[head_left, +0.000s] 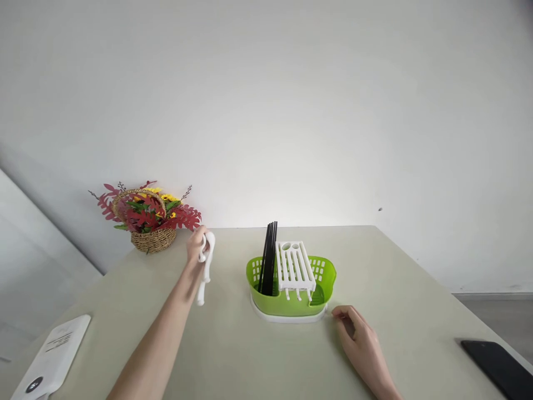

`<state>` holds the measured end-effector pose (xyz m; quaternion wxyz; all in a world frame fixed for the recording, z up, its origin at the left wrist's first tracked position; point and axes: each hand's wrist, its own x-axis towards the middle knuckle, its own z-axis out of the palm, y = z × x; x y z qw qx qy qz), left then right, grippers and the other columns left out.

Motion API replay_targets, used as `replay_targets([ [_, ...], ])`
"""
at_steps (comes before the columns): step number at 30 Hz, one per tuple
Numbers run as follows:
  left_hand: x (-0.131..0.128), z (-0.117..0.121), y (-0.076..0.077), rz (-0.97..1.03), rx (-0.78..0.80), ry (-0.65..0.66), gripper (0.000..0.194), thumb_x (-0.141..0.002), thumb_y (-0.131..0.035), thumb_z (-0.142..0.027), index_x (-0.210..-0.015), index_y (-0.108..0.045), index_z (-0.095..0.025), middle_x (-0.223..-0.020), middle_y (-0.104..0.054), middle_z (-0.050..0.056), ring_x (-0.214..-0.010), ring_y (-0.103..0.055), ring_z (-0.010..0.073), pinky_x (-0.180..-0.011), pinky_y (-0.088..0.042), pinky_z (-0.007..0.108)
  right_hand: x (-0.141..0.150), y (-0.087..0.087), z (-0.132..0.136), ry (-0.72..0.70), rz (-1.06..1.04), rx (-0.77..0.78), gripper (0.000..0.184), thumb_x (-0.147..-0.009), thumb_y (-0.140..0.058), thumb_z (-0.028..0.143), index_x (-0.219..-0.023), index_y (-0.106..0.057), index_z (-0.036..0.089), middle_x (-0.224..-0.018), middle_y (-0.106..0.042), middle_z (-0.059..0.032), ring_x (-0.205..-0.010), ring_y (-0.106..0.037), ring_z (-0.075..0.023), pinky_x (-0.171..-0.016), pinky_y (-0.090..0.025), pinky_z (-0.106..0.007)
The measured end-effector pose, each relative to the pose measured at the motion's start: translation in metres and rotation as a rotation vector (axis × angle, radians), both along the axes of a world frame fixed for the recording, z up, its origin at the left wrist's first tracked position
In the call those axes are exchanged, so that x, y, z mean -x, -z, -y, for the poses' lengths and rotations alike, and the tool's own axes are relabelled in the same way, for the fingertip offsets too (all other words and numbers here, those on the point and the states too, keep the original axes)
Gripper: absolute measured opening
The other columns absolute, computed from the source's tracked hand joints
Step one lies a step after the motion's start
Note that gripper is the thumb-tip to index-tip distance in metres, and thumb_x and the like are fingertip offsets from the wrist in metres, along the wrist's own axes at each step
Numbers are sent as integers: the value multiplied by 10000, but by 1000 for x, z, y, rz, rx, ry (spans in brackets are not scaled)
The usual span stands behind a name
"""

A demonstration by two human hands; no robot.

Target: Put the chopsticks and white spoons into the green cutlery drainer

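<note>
My left hand (195,245) is raised over the table, fingers closed round the top of a white plastic utensil (205,269) that hangs down from it. My right hand (360,339) rests on the table with fingers loosely curled, fingertips touching the white base of a green plastic cutlery drainer (291,303) at its right front corner. Inside the drainer stand several black chopsticks (268,256) on the left and a white slotted rack (295,265) leaning in the middle.
A wicker basket of red and yellow flowers (150,216) stands at the table's back left by the wall. A white flat device (52,355) lies at the front left edge. A black phone (497,366) lies at the front right edge.
</note>
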<state>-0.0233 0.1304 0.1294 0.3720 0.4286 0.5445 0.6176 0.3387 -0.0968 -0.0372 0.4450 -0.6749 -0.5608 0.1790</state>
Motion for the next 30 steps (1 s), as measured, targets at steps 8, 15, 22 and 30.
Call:
replay_targets([
  [8,73,57,38,-318,200,108,229,-552,-726,-311,-746,-645,-221,-436,-429,-82,-340,-352,102,-316,-215,197,-1,5,0,-8,4,13,217,-898,-484,369,-945,-669,264,-1013,-758,-31,-890,-710,-203,-768,-546,-285],
  [15,91,77,65,-692,218,282,168,-664,-648,-356,-771,-623,-230,-486,-441,-81,-371,-384,112,-367,-262,204,-3,6,1,5,26,26,246,-906,-480,411,-940,-671,259,-982,-758,-40,-844,-703,-214,-756,-545,-304],
  [22,95,81,75,-873,49,289,119,-728,-626,-332,-775,-643,-224,-561,-581,-55,-506,-521,149,-570,-396,245,-2,5,1,6,17,26,245,-894,-485,406,-929,-676,256,-943,-756,-32,-809,-696,-206,-732,-541,-292],
  [30,96,85,82,-1141,-70,168,187,-884,-559,-421,-840,-628,-253,-713,-687,-14,-658,-638,193,-664,-416,258,-3,7,2,-11,23,51,249,-910,-465,395,-934,-673,261,-967,-754,-24,-818,-690,-201,-745,-533,-290],
])
